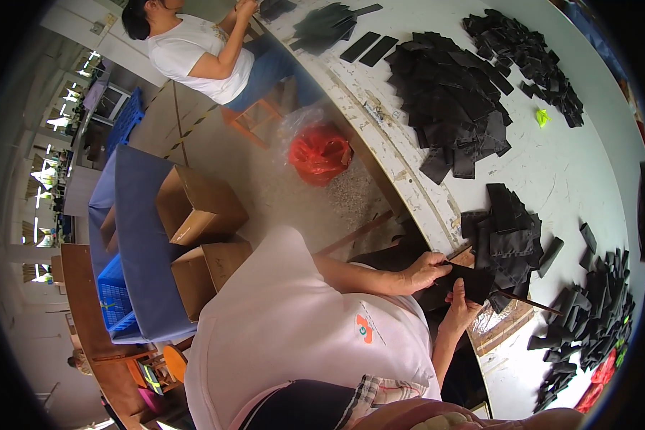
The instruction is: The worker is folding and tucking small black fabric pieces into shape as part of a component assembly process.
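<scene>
My left hand (pixel 428 274) grips one edge of a black fabric piece (pixel 475 281), fingers closed on it. Lower and to the right, my right hand (pixel 464 308) pinches the same piece, its thumb lying on top. The piece is held over the near edge of the white table (pixel 437 208). A thin brown rod (pixel 534 303) juts out past the fabric's right side; whether it touches the fabric I cannot tell. Just beyond my hands lies a loose stack of flat black fabric pieces (pixel 507 236).
Farther along the table lie a big heap of black pieces (pixel 451 93) and a smaller pile (pixel 530 61). Narrow black rolled pieces (pixel 588 322) cover the right side. Cardboard boxes (pixel 201 208) and a red plastic bag (pixel 319 154) stand left. A co-worker (pixel 208 64) sits at the far edge.
</scene>
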{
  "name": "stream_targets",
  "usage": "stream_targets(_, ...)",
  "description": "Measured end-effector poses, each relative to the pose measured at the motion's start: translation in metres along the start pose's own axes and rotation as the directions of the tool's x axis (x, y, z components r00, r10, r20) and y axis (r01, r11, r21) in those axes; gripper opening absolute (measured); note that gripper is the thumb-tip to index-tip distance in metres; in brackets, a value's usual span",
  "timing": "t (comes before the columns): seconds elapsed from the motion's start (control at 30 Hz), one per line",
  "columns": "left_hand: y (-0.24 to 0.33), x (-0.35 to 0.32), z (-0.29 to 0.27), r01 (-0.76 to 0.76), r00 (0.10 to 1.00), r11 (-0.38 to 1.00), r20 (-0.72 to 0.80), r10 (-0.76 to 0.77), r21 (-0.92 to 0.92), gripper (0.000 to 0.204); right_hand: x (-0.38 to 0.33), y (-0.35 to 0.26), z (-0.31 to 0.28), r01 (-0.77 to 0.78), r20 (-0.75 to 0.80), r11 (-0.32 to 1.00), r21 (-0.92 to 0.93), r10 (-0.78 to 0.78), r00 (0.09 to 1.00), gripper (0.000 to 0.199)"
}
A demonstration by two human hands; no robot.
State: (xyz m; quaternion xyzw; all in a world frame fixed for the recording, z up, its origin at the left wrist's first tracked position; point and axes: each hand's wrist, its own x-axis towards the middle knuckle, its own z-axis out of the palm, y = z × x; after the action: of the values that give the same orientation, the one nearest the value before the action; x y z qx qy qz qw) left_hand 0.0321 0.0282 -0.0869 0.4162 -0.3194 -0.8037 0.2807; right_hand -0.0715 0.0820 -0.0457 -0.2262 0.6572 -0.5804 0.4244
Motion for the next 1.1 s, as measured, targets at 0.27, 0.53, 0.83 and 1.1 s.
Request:
stream_targets(0.27, 0.011, -0.005, -0.004, 0.129, 0.987, 0.968, -0.126, -0.104, 0.214, 0.017, 0.004, -0.001, -0.008, 0.271, 0.099, 0.873, -0.406, -0.253, 0.962, 0.042)
stream_targets(0.53, 0.057, -0.025, 0.002, 0.199, 0.979, 0.976, -0.069, -0.193, 0.092, 0.019, -0.001, -0.011, -0.01, 0.392, 0.138, 0.538, -0.746, -0.45, 0.882, 0.018)
stream_targets(0.83, 0.075, -0.039, 0.019, 0.192, 0.979, 0.955, 0.023, -0.202, 0.224, 0.021, -0.009, -0.001, -0.017, 0.476, 0.24, 0.372, -0.797, -0.529, 0.814, 0.019)
stream_targets(1.1, 0.073, -0.034, 0.018, 0.227, 0.972, 0.933, -0.007, -0.235, 0.278, 0.012, -0.01, -0.003, -0.019, 0.517, 0.339, 0.243, -0.821, -0.522, 0.783, 0.025)
